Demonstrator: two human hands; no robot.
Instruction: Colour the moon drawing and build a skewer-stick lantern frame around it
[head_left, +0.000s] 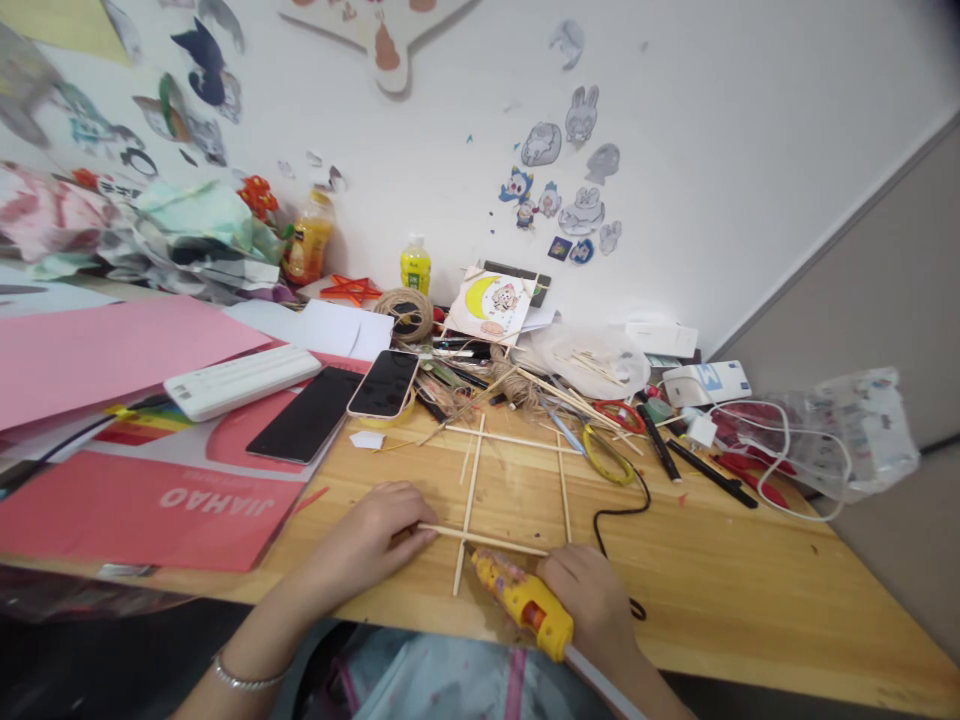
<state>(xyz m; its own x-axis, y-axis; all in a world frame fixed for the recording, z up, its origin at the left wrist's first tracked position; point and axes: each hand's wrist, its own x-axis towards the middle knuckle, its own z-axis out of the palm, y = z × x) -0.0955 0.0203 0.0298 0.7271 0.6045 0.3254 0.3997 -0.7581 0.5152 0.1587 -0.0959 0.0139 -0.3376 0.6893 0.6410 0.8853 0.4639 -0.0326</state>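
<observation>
We note left grip (pixel 386 535) pinching a thin, pale wooden stick (pixel 491 541); right grip (pixel 589 597) wrapped round a yellow plastic glue gun (pixel 521 598), nozzle (pixel 469 549) near another stick (pixel 473 480).

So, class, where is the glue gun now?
The glue gun is at the head view's lower centre, in the right hand, its tip near two crossed sticks.

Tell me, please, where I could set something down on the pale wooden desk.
The pale wooden desk is bare right of the thin black cord, in front of the long black pen. It is crowded around the brown twine roll.
</observation>
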